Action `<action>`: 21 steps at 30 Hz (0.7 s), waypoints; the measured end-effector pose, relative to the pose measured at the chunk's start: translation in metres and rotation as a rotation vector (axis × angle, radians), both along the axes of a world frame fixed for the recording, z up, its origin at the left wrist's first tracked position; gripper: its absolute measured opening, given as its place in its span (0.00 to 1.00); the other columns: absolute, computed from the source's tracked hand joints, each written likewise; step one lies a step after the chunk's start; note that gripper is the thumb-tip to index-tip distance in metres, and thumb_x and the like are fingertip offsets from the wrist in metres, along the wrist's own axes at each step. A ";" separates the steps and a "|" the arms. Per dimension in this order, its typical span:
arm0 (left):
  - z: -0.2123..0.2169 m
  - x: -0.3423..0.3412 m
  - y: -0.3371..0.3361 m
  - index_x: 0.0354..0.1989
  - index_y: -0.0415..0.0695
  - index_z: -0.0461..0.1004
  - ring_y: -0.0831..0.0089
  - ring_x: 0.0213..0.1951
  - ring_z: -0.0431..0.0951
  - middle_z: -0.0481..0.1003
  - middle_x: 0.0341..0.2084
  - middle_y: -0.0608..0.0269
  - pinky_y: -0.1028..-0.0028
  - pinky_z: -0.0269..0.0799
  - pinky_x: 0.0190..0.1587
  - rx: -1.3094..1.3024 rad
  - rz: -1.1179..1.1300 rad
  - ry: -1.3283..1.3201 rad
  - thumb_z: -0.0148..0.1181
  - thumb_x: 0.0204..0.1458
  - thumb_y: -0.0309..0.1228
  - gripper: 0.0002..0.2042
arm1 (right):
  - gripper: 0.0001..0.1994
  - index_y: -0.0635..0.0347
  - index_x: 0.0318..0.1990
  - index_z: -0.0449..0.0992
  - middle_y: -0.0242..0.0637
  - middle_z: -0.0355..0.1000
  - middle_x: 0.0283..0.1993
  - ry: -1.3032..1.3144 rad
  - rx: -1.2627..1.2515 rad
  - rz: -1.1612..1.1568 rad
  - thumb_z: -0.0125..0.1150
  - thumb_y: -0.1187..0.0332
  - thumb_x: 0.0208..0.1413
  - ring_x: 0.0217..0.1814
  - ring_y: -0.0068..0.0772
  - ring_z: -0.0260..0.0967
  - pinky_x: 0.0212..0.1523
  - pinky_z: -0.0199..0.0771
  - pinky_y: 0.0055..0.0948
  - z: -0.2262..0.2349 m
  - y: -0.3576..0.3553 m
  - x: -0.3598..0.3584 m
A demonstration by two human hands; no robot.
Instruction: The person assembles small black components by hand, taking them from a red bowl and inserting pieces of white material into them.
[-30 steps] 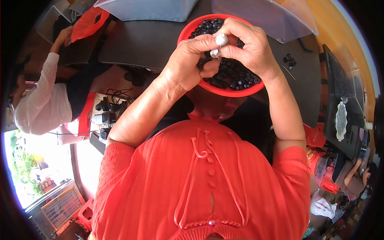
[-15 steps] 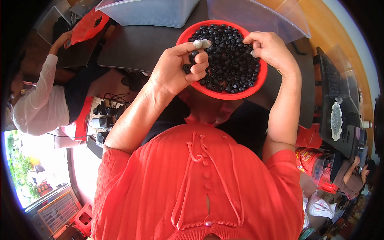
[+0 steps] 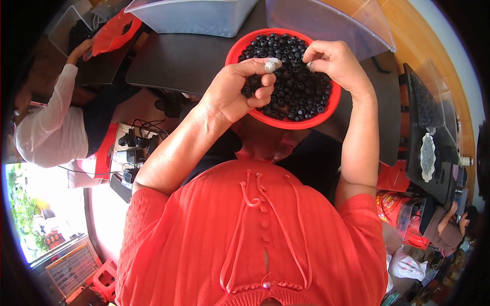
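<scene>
A round red basin (image 3: 292, 124) holds a heap of small black round parts with hollow tops (image 3: 295, 89). My left hand (image 3: 229, 89) is over the basin's left side, palm turned up. Its curled fingers hold a few of the same black parts (image 3: 248, 87). White tape (image 3: 272, 65) wraps the tip of my left thumb. Above the right part of the heap is my right hand (image 3: 341, 64), thumb and forefinger drawn together. Its thumb tip is also wrapped in white. Anything between those fingertips is too small to make out.
Two translucent plastic bins (image 3: 199, 18) (image 3: 332, 25) stand behind the basin on the dark table (image 3: 168, 61). At the left, a person in white (image 3: 53, 130) handles a red basin (image 3: 115, 33). Cables (image 3: 140, 137) lie left of me; another person (image 3: 446, 229) is far right.
My left hand has moved right and slightly down, further over the basin. My right hand has shifted left, so the two hands are closer together.
</scene>
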State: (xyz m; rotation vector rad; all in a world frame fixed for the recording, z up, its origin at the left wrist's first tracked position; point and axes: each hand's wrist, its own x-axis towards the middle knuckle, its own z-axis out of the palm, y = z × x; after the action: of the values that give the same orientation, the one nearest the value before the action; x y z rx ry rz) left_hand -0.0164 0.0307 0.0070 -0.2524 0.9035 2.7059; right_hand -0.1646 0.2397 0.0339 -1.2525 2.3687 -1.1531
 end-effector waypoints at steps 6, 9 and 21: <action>0.007 0.005 -0.001 0.48 0.37 0.71 0.79 0.19 0.60 0.66 0.23 0.66 0.80 0.52 0.18 -0.046 0.040 -0.041 0.49 0.65 0.28 0.09 | 0.11 0.63 0.37 0.81 0.32 0.74 0.25 -0.068 0.078 0.068 0.64 0.79 0.42 0.29 0.23 0.70 0.35 0.71 0.28 0.004 0.002 -0.002; 0.004 0.006 -0.004 0.51 0.37 0.70 0.81 0.18 0.57 0.62 0.21 0.69 0.80 0.51 0.17 -0.003 0.003 -0.002 0.47 0.67 0.29 0.11 | 0.14 0.62 0.40 0.82 0.28 0.72 0.26 0.043 0.162 0.144 0.64 0.81 0.42 0.30 0.18 0.67 0.35 0.69 0.23 0.004 -0.004 0.009; 0.008 0.005 0.001 0.49 0.38 0.70 0.81 0.18 0.57 0.62 0.21 0.70 0.80 0.50 0.18 -0.064 0.022 -0.041 0.48 0.66 0.28 0.09 | 0.12 0.58 0.37 0.81 0.36 0.78 0.33 0.053 0.211 0.132 0.66 0.74 0.39 0.36 0.37 0.74 0.40 0.72 0.35 0.004 -0.005 0.006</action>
State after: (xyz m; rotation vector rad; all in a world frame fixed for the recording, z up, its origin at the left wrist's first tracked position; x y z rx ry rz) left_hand -0.0118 0.0319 0.0154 -0.3314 0.9826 2.6842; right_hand -0.1588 0.2345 0.0384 -1.3562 2.3329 -0.8175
